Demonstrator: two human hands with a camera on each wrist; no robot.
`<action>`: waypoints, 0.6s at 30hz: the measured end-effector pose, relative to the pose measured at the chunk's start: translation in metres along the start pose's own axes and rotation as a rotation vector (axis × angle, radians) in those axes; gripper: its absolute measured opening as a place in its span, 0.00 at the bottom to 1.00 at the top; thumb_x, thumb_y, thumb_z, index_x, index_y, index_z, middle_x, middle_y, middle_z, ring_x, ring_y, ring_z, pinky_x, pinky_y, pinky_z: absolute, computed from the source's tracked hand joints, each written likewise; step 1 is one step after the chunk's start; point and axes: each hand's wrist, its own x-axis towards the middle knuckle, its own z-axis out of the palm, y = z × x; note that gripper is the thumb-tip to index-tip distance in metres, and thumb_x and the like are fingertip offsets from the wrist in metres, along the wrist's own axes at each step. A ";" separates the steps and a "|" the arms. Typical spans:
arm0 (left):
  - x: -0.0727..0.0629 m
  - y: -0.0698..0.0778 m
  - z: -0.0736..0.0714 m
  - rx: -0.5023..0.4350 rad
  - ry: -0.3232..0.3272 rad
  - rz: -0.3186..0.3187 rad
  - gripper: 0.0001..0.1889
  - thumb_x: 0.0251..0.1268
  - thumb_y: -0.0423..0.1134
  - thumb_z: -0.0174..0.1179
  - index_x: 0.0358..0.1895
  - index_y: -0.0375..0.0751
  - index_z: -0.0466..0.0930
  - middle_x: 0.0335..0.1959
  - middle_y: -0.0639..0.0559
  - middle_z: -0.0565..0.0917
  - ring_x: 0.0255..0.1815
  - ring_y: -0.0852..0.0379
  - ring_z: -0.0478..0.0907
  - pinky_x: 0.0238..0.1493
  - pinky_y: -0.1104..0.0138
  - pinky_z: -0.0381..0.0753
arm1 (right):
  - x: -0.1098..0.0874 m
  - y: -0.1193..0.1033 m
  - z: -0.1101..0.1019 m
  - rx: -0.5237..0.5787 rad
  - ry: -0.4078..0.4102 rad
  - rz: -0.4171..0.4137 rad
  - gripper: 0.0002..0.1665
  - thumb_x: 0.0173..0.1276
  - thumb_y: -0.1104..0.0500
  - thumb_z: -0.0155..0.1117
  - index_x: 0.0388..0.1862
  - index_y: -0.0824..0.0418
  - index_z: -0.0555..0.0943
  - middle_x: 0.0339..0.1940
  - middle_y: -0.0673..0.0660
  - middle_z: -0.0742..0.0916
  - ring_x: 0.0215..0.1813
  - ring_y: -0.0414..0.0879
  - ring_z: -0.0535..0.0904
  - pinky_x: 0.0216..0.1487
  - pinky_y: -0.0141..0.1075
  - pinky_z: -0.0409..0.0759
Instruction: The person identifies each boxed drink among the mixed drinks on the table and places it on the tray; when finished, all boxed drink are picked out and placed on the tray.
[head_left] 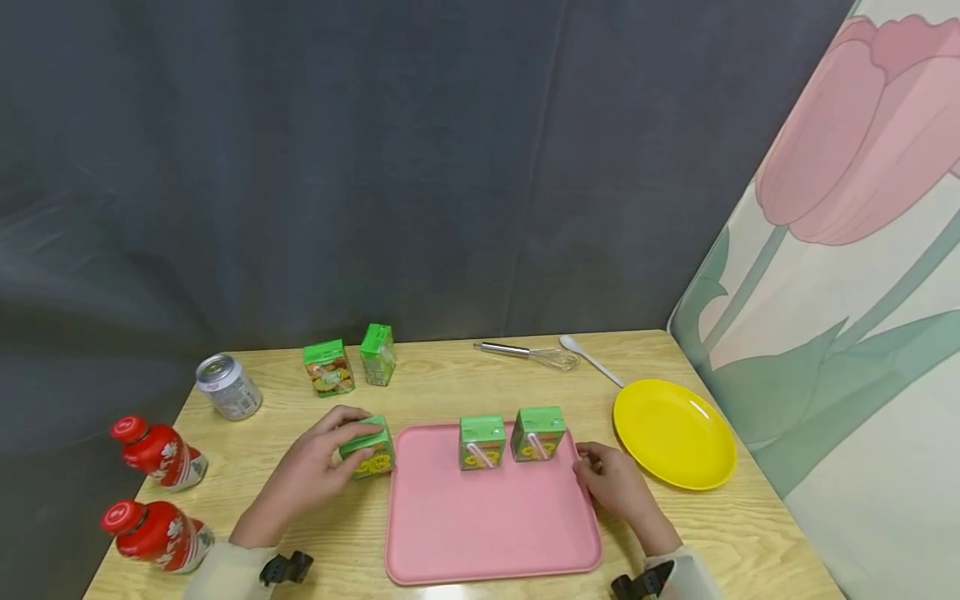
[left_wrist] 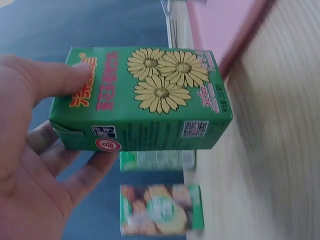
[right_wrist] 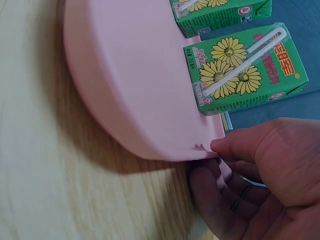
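Just left of the pink tray, my left hand grips a green juice carton with yellow flowers printed on it. In the left wrist view the thumb presses on its front and the other fingers lie behind and under it. My right hand pinches the tray's right rim, thumb on top and fingers beneath. Two matching cartons stand on the tray along its far side, a middle one and a right one. Each has a white straw on its front.
Behind stand a brown-and-green carton and another green carton. At the left are a silver can and two red bottles. A whisk, a white spoon and a yellow plate lie at the right.
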 end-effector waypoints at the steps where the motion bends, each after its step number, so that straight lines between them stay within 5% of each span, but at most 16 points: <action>1: 0.003 0.003 0.003 -0.007 -0.003 0.022 0.19 0.64 0.34 0.71 0.58 0.53 0.85 0.59 0.56 0.76 0.54 0.57 0.78 0.39 0.64 0.81 | 0.000 0.000 0.000 -0.003 0.002 -0.001 0.19 0.71 0.64 0.66 0.59 0.67 0.82 0.30 0.51 0.82 0.26 0.43 0.75 0.23 0.33 0.74; 6: 0.018 0.014 0.021 -0.067 -0.045 0.073 0.18 0.65 0.36 0.71 0.57 0.54 0.86 0.59 0.59 0.76 0.54 0.60 0.78 0.42 0.64 0.82 | -0.001 0.000 0.000 -0.007 0.008 -0.007 0.19 0.70 0.64 0.66 0.59 0.67 0.82 0.30 0.52 0.82 0.27 0.44 0.75 0.23 0.33 0.74; 18: 0.034 0.019 0.045 -0.161 -0.141 0.043 0.15 0.70 0.39 0.67 0.57 0.56 0.85 0.60 0.65 0.74 0.56 0.64 0.76 0.46 0.64 0.81 | -0.001 -0.001 0.000 -0.011 0.007 -0.001 0.19 0.71 0.64 0.66 0.59 0.67 0.82 0.30 0.51 0.81 0.26 0.43 0.75 0.23 0.33 0.74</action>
